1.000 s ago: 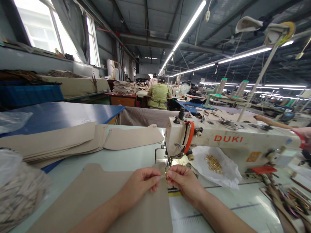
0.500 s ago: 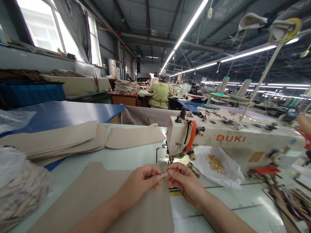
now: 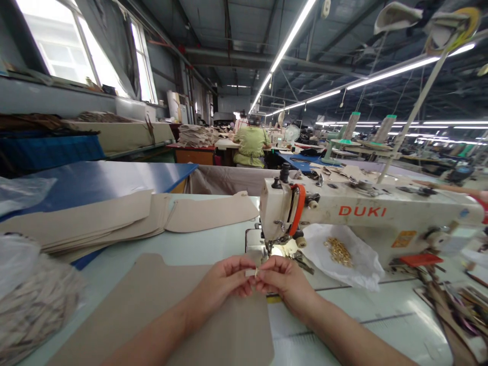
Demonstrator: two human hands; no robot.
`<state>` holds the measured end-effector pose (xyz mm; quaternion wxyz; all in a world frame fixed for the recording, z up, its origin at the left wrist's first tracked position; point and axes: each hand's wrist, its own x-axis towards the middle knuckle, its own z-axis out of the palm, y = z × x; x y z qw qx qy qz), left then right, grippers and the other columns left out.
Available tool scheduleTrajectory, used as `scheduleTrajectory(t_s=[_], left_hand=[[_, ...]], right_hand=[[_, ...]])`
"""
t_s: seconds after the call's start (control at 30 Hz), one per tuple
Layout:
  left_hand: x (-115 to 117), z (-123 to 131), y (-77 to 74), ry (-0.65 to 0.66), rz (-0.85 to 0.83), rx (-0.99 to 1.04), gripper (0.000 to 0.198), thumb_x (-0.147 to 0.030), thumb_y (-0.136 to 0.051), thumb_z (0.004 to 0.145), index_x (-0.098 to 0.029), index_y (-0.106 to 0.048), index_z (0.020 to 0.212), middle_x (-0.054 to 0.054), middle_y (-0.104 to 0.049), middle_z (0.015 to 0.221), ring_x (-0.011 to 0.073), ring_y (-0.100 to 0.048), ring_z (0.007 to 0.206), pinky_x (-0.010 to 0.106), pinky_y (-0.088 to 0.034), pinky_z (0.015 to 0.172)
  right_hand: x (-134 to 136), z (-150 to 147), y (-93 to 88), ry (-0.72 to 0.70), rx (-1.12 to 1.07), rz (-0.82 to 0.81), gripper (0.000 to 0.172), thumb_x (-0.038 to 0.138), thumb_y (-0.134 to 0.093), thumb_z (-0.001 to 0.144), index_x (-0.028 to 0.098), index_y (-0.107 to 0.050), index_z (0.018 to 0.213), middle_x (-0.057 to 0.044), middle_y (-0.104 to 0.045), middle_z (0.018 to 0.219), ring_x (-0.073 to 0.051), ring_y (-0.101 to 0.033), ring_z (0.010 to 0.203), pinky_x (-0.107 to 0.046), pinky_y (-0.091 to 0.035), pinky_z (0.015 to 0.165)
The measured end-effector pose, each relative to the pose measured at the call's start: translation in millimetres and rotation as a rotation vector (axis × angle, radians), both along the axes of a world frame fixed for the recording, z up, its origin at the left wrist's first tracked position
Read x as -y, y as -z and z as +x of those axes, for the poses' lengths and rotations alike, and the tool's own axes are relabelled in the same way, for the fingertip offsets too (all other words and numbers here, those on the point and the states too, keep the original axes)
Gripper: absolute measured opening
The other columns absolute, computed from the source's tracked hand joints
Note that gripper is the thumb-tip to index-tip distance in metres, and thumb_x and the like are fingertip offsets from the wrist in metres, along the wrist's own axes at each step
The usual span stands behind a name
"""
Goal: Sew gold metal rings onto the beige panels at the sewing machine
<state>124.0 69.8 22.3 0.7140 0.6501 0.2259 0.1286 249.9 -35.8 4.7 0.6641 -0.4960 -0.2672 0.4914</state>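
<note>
My left hand (image 3: 231, 277) is closed in a pinch on a small pale fabric strip (image 3: 250, 273). Touching it fingertip to fingertip, my right hand (image 3: 284, 278) pinches a small gold metal ring (image 3: 256, 273) at the strip's right end. How the ring sits on the strip is partly hidden by the fingers. Beneath both hands lies a large beige panel (image 3: 179, 310), flat on the pale table. Just beyond the fingers stands the needle and presser foot area (image 3: 270, 248) of a white sewing machine (image 3: 324, 213).
Gold rings lie heaped (image 3: 339, 252) on a white plastic bag (image 3: 362, 272) under the machine arm. Stacked beige panels (image 3: 99, 223) are at the left, beside a bag of fabric pieces (image 3: 38, 300). Straps (image 3: 446, 315) lie at the right. A person (image 3: 249, 145) sits farther off.
My right hand has moved left against my left fingertips. The gold ring, earlier at my left fingertips, is now at my right ones, and the pale strip shows left of it.
</note>
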Motion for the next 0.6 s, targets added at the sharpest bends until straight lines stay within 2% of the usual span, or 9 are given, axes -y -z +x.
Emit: scheduleTrajectory(t_s=[0.17, 0.37, 0.6], left_hand=[[1.7, 0.2, -2.3, -0.011, 0.075, -0.068, 0.023, -0.034, -0.068, 0.059, -0.017, -0.057, 0.069, -0.005, -0.057, 0.057, 0.0101, -0.048, 0.054, 0.023, -0.036, 0.055], [2.0, 0.6, -4.2, 0.014, 0.081, -0.081, 0.021, -0.032, -0.067, 0.056, -0.016, -0.055, 0.065, -0.004, -0.056, 0.057, 0.0105, -0.048, 0.055, 0.024, -0.035, 0.056], [5.3, -1.6, -6.0, -0.026, 0.047, -0.050, 0.016, -0.023, -0.065, 0.056, -0.017, -0.053, 0.064, -0.005, -0.056, 0.055, 0.0099, -0.048, 0.054, 0.022, -0.035, 0.055]], right_hand=[[1.9, -2.0, 2.3, -0.008, 0.044, -0.005, 0.034, 0.037, -0.083, 0.051, 0.014, -0.060, 0.062, 0.001, -0.065, 0.054, -0.009, -0.057, 0.049, -0.020, -0.043, 0.052], [3.5, -0.6, 7.5, -0.050, 0.134, 0.039, 0.030, 0.038, -0.081, 0.054, 0.016, -0.063, 0.063, 0.002, -0.062, 0.056, -0.011, -0.057, 0.055, -0.023, -0.042, 0.057], [3.7, -0.9, 4.6, -0.045, 0.176, 0.045, 0.030, 0.040, -0.080, 0.054, 0.017, -0.062, 0.062, 0.002, -0.062, 0.056, -0.011, -0.055, 0.054, -0.023, -0.042, 0.056]])
